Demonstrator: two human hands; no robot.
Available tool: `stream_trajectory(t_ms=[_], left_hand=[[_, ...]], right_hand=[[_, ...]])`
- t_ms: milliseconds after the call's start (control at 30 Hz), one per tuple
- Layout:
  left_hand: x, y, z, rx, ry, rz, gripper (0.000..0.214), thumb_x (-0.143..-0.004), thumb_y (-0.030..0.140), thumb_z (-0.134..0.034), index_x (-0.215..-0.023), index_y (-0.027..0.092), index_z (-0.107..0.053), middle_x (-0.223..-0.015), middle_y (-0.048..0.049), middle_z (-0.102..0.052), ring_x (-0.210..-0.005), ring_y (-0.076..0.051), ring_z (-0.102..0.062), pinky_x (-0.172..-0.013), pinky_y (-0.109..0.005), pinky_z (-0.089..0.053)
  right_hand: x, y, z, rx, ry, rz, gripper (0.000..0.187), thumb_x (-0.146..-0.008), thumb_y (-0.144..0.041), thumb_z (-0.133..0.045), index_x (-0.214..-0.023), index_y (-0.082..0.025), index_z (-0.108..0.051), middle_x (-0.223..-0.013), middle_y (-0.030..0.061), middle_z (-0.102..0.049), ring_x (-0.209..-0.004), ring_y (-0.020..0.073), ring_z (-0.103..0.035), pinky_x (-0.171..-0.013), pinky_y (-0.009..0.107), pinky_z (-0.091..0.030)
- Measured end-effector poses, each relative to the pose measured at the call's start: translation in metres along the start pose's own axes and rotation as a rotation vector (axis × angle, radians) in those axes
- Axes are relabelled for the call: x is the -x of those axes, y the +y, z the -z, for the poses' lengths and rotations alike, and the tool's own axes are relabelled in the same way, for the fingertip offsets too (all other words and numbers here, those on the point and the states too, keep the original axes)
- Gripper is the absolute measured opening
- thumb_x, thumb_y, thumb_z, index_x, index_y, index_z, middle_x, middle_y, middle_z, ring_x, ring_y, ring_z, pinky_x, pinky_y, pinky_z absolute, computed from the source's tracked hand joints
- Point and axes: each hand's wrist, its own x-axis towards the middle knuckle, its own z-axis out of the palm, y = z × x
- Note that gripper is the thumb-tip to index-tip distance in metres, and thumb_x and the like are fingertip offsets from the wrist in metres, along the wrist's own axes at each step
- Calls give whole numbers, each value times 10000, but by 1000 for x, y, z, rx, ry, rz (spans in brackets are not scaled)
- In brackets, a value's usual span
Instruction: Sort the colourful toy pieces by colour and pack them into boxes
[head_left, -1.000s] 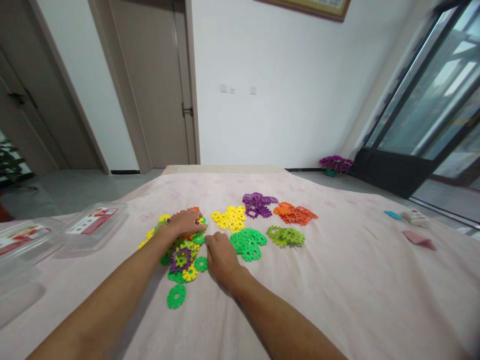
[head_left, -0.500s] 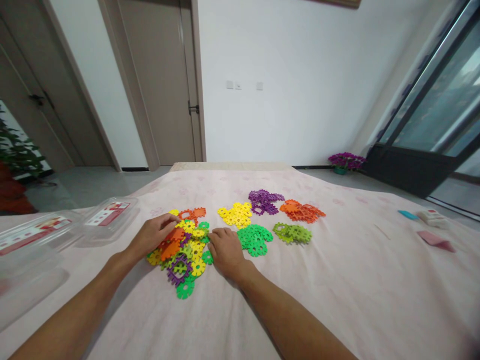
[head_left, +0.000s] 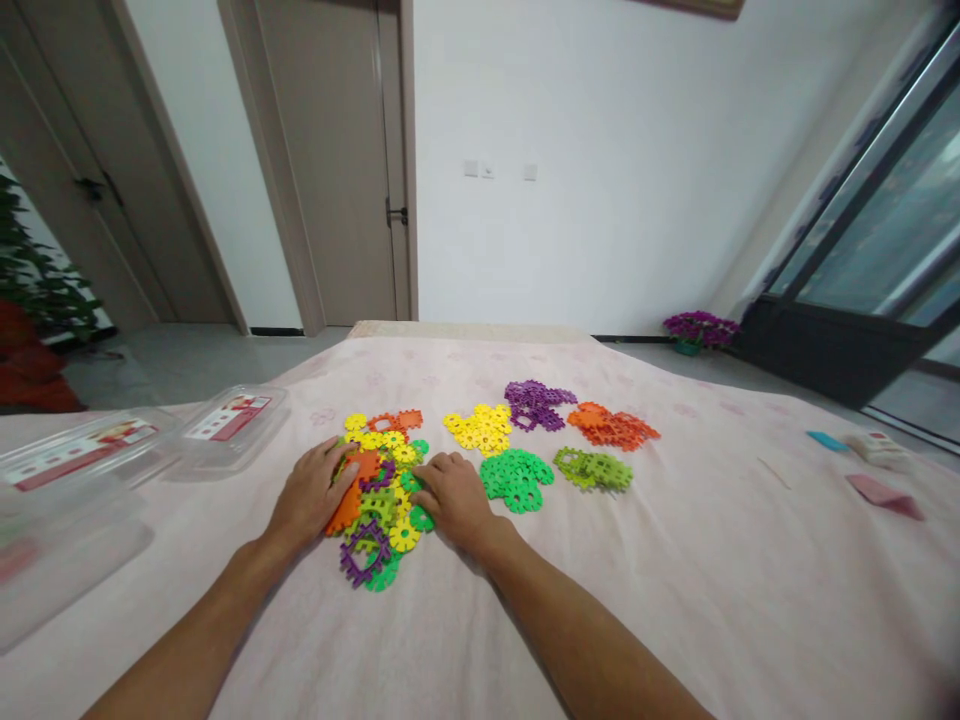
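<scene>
A mixed pile of snap-together plastic discs lies before me on the cloth, in yellow, orange, green, lime and purple. Against its left side rests my left hand, thumb apart from the fingers, touching an orange disc. My right hand lies at the pile's right edge, fingers bent and loosely apart, the tips on a green disc. A purple square ring piece shows at the near end. Just right of my right hand are sorted heaps: green, yellow, purple, orange and lime.
Clear plastic boxes with labelled lids stand at the left on the pink cloth. A blue item, a white item and a pink piece lie far right.
My left hand has come nearer to me and down along the pile's left side. The pile's left edge is drawn in tighter. My right hand has hardly moved; the view shifted slightly.
</scene>
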Motion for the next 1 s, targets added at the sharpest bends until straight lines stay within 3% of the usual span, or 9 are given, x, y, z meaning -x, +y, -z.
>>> stream_trajectory(t_ms=[200,333,500,700,833,1000], left_hand=[[2,-2,11,135,35,23,387,-950,494,-427,-958,207,-686,-1236,-109,-677,-1213,-269,-587,-1111,-440,-423],[3,1,16,217,52,46,395,-960,484,-381,-861,229,-667,-1137,-78,-689,-1139,-242,-609,-1097,-390,-437],[2,4,21,207,144,140,403,-944,482,-382,-1002,221,-684,-1119,-77,-691,-1133,-252,-617,-1085,-399,-449],[-4,-8,17,192,140,308,466,-915,473,-380,-1139,198,-682,-1197,-103,-701,-1180,-271,-621,-1071,-413,-461],[-5,-14,11,209,64,297,511,-922,506,-383,-1199,182,-664,-1235,-110,-694,-1186,-268,-622,-1080,-414,-450],[-5,-15,7,192,36,279,512,-940,500,-361,-1221,190,-656,-1264,-107,-678,-1207,-261,-603,-1091,-412,-432]], right_hand=[[1,3,-4,-73,63,-13,217,-1019,-325,-553,-1050,-233,-747,-991,49,-704,-958,205,-585,-862,314,-417],[2,13,-5,-186,194,-99,203,-994,-229,-559,-1083,-207,-740,-1024,64,-737,-986,204,-633,-906,309,-453],[-3,39,13,-271,376,-209,266,-927,-139,-535,-1083,-196,-743,-1095,71,-753,-1054,202,-659,-969,310,-466],[1,66,44,-109,393,-390,250,-832,-109,-527,-823,-213,-755,-929,44,-760,-944,212,-659,-879,311,-458],[3,63,43,-7,402,-338,215,-809,-99,-553,-772,-198,-740,-915,68,-742,-978,228,-634,-941,336,-431],[-6,34,23,-98,293,-139,274,-885,-86,-527,-990,-201,-752,-1022,68,-749,-1020,214,-633,-969,330,-438]])
